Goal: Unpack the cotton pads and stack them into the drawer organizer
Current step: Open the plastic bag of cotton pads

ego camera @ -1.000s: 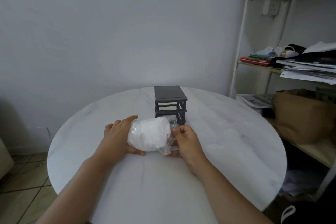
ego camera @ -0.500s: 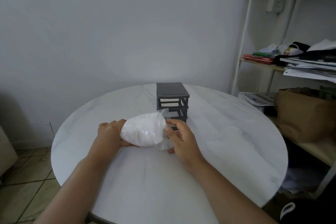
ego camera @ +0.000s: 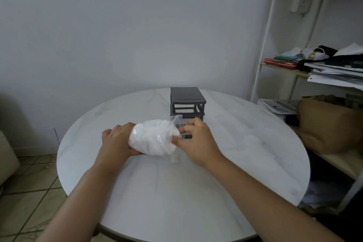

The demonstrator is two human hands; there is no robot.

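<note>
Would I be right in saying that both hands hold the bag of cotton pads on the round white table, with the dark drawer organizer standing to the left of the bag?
Not quite: the head view shows the drawer organizer standing behind the bag of cotton pads, farther from the person, not left of it. The rest holds: the left hand and right hand both hold the bag on the round white table.

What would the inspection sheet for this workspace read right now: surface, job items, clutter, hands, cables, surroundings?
Surface: round white marble-look table, bare apart from the job's things.
Job's things: clear bag of cotton pads, not yet emptied; dark grey drawer organizer just behind it.
Clutter: nothing seen on the table.
Hands: left hand grips the bag's left end; right hand pinches the plastic at its right end.
Cables: nothing seen.
Surroundings: plain wall, tiled floor, shelf unit at right with papers and a brown paper bag.
</note>
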